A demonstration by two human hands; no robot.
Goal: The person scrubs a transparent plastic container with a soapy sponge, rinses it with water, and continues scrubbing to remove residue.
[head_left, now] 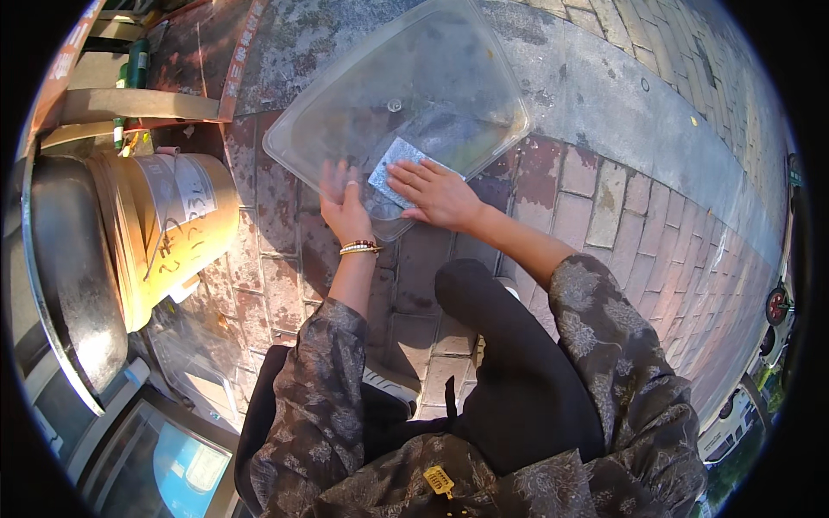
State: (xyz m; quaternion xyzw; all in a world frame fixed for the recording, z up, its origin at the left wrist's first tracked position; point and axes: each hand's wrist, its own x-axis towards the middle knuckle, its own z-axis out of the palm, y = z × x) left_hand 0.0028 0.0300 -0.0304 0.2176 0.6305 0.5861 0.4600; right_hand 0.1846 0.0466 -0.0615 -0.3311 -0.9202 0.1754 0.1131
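A clear plastic storage box [324, 95], wet or smeared on its surface, rests on the brick paving in front of me. My right hand [436, 194] lies with its fingers stretched flat on a pale grey-blue cloth or pad [399, 154], which is against the box near its closest corner. At the box's near left edge is my left hand [345, 203], fingers stretched and blurred by motion, with nothing seen in it. Whether the left fingers touch the plastic I cannot tell. Beaded bracelets [360, 247] circle my left wrist.
To my left stand a brown cardboard-like container [194, 229] with writing on it and a dark rounded object [78, 268]. Green bottles [136, 65] are by a wooden frame at the far left. A grey stone strip [604, 95] crosses the paving; parked vehicles [730, 423] show at the right rim.
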